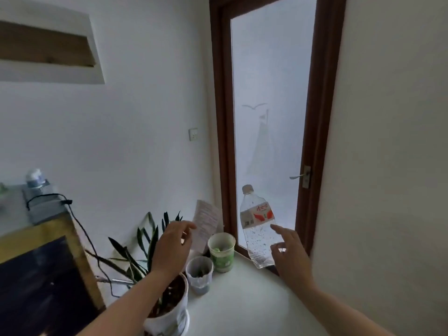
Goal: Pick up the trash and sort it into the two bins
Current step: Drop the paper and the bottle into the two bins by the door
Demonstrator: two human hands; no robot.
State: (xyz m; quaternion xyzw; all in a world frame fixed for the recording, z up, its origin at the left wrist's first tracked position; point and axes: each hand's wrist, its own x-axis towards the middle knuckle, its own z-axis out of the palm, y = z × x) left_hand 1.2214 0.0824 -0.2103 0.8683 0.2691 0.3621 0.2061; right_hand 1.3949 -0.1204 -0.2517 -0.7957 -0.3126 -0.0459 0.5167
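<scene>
Bottle: the clear plastic bottle (pixel 257 229) stands on the far right corner of the white desk (pixel 242 299), leaning against the frosted glass door (pixel 269 93). Its cap is up and tilted a little to the left, and its base sits on the desk edge by the door frame.

Long axis: near upright, running from the base at the near right up to the cap at the far left.

Right hand: your right hand (pixel 289 253) is open, fingers spread, just right of the bottle's lower half. The fingertips look close to the wall of the bottle, but you cannot tell whether they touch it. It grips nothing.

Left hand: your left hand (pixel 173 246) is open and empty, raised above the potted plant (pixel 155 241), near a sheet of paper (pixel 206 221) propped against the wall.

Nearer hand: the right one, by a clear margin. The bottle lies left of it and slightly farther away.

Neighbours: a green paper cup (pixel 221 251) and a smaller lined cup (pixel 199 272) stand between your two hands, left of the bottle and apart from it.

Next move, as a judgement: close the right hand around the lower body from the right side. The lean means the bottle could slide along the glass if you nudge it first.

Bins: neither is in view.
</scene>
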